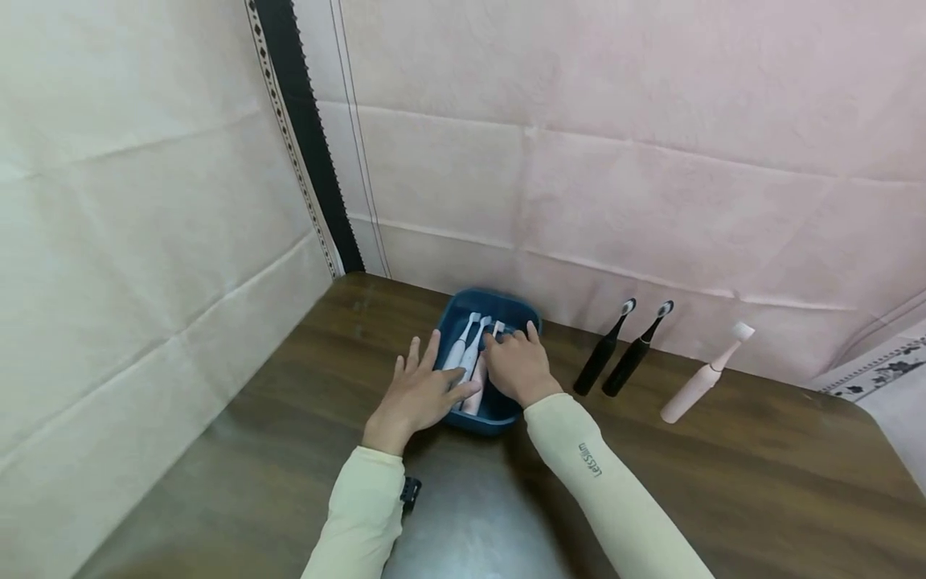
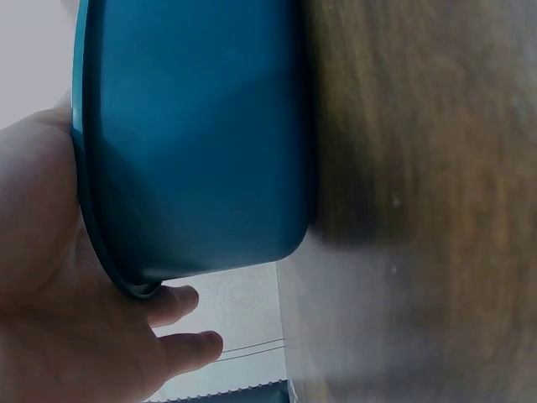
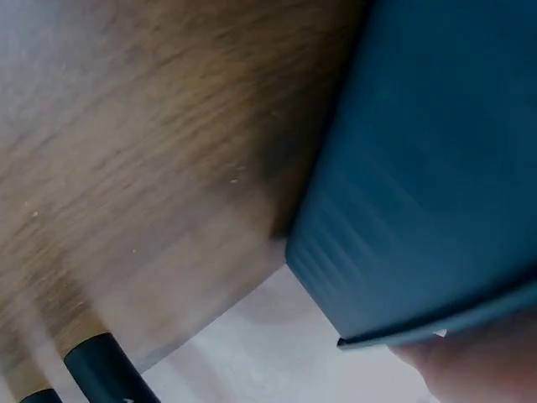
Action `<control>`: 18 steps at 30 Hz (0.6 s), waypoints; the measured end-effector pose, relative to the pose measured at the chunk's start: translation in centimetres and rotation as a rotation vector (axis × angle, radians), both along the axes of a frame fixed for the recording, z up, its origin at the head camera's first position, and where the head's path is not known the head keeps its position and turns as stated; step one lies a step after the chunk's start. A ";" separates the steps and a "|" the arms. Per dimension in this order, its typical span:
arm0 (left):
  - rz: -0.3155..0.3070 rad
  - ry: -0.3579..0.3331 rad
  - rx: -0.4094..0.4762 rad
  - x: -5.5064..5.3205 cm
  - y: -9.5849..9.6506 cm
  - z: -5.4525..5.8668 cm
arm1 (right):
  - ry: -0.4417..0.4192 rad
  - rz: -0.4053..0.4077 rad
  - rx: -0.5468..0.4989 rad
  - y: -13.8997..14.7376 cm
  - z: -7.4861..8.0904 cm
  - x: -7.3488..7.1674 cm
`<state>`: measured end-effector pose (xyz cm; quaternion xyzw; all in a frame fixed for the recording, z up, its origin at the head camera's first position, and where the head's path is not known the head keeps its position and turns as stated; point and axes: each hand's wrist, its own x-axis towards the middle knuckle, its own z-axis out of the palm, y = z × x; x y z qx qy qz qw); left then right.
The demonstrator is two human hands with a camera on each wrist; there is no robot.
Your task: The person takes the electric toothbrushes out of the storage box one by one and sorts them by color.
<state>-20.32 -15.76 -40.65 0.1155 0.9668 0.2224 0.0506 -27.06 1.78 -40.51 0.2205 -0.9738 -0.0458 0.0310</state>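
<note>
A dark blue plastic bin (image 1: pixel 477 428) stands on the wooden table, holding two white electric toothbrushes (image 1: pixel 456 351) and a pink electric toothbrush (image 1: pixel 474 390), side by side. My left hand (image 1: pixel 415 394) lies across the bin's left rim with fingers spread; its thumb reaches over the brushes. In the left wrist view, its fingers pass behind the bin's edge. Inside the bin on the right, my right hand (image 1: pixel 518 366) bends its fingers over the pink toothbrush's neck and seems to pinch it. Its thumb and fingertips are mostly hidden; the right wrist view shows only a blurred part above the rim.
Two black electric toothbrushes (image 1: pixel 626 366) lie to the right of the bin. Farther right is another pink electric toothbrush (image 1: pixel 692 392). Pale cloth walls (image 1: pixel 579 201) border the table (image 1: pixel 781 458) at the back and left.
</note>
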 end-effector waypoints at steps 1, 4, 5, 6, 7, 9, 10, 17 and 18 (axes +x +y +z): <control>0.001 0.001 0.006 0.1 0.0 -0.1 | 0.002 -0.002 0.011 -0.1 -0.2 -0.1; 0.005 0.003 0.020 0.3 0.2 -0.4 | 0.002 -0.009 0.032 -0.3 -1.2 -0.3; 0.004 0.006 0.024 0.4 0.2 -0.5 | -0.001 -0.012 0.038 -0.3 -1.4 -0.4; 0.004 0.011 0.027 0.5 0.2 -0.6 | -0.002 -0.013 0.043 -0.4 -1.6 -0.5; 0.004 0.015 0.029 0.6 0.2 -0.6 | -0.003 -0.015 0.052 -0.4 -1.8 -0.5; 0.002 0.025 0.034 0.6 0.2 -0.6 | -0.013 -0.024 0.068 -0.5 -1.9 -0.8; 0.000 0.031 0.035 0.6 0.2 -0.6 | -0.021 -0.029 0.075 -0.6 -1.9 -0.9; 0.004 0.044 0.041 0.4 0.0 -0.4 | -0.088 -0.024 0.039 -0.9 -1.5 -1.6; 0.004 0.044 0.040 0.3 0.0 -0.4 | -0.091 -0.022 0.033 -0.9 -1.5 -1.6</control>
